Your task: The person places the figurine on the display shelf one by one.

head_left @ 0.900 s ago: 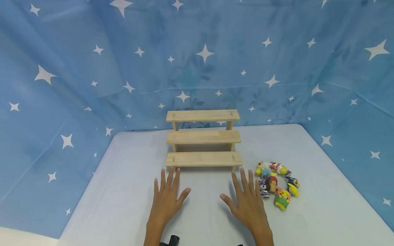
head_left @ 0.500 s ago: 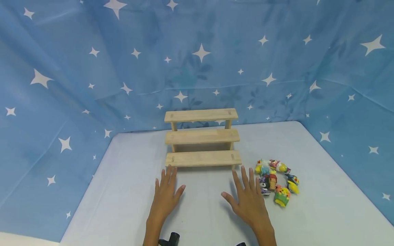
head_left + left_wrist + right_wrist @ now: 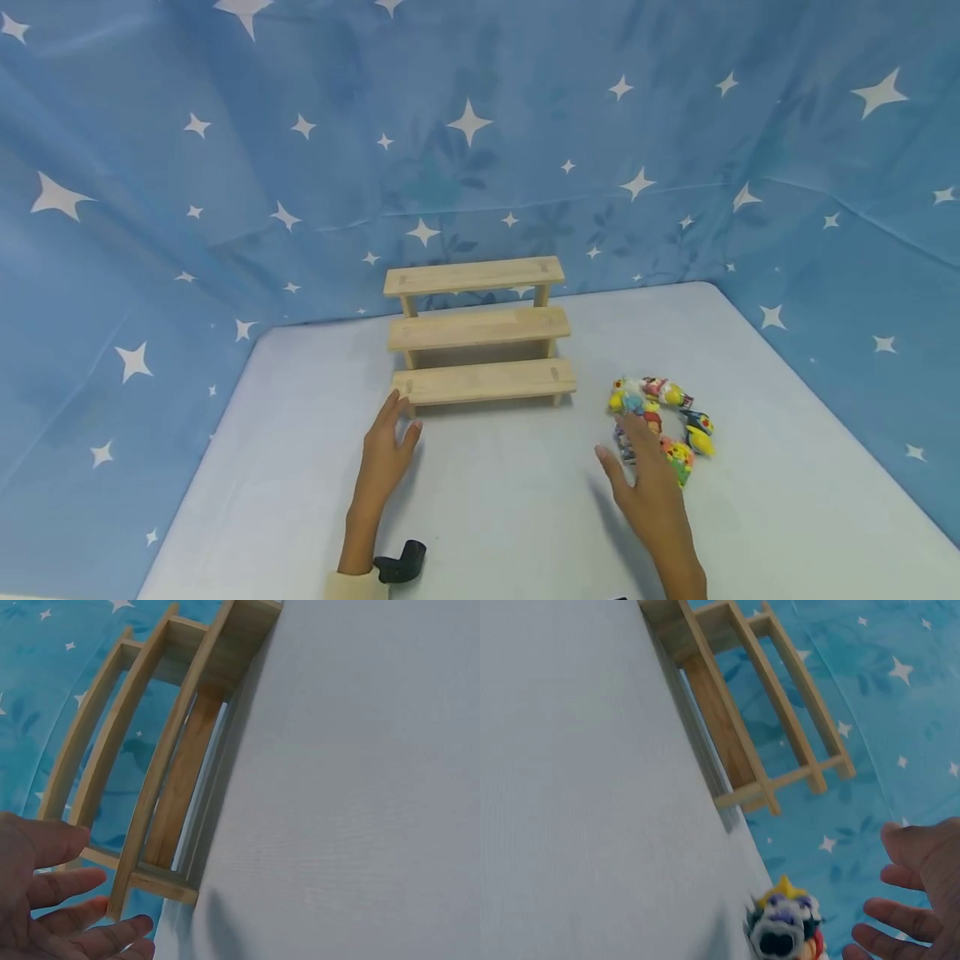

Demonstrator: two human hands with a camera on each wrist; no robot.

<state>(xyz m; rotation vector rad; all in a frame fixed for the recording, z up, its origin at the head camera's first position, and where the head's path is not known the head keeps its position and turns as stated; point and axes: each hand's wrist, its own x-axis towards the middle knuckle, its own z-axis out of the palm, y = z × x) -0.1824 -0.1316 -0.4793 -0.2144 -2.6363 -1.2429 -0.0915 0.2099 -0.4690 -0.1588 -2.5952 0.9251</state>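
Head: right grip [image 3: 648, 477] near figurines [image 3: 678, 457]; room leftward to shelf edge [image 3: 487, 393].

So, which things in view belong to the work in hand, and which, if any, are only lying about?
Probably the work:
- colourful toy figurines, nearest the right grip
- three-tier wooden stand, nearest the left grip

Probably only surroundings:
- white table surface
- blue star-patterned cloth behind
- black device by the left wrist
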